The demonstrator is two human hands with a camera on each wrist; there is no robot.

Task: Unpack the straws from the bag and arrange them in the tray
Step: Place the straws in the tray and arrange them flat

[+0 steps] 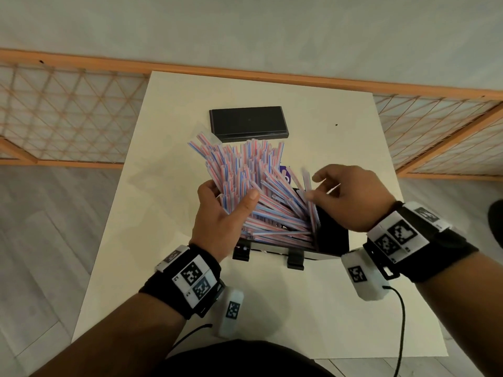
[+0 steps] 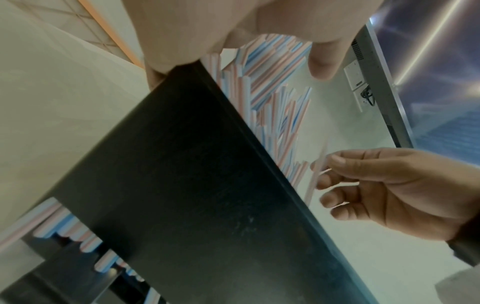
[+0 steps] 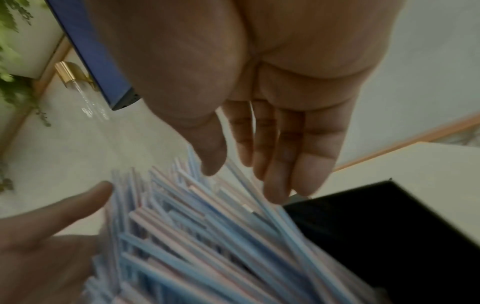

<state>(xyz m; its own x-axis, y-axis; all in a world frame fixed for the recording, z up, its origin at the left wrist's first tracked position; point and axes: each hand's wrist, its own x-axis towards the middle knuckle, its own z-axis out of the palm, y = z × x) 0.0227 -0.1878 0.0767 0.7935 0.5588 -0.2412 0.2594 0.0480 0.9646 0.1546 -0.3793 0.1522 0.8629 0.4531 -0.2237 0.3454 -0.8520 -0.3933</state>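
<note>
Both forearms reach in from the near edge of the white surface (image 1: 168, 148), each with a black wrist strap carrying printed markers. Left hand (image 1: 220, 213) curls around a thick bundle of striped straws (image 1: 239, 170), thumb across the front, fingers behind; the bundle fans up and away from this hand, and its lower ends sit in the black tray (image 1: 333, 238) just to the right of the hand's wrist. Between the two hands, more straws lie slanted across the tray. Right hand (image 1: 351, 194) hovers over the tray's right part, fingers loosely bent, thumb and forefinger pinching a single straw (image 1: 309, 186) that stands nearly upright; the left wrist view shows the same pinch (image 2: 315, 176). Beyond both hands a flat black box (image 1: 247, 122) lies on the surface, and a purple scrap of packaging (image 1: 285, 174) peeks out behind the straws.
</note>
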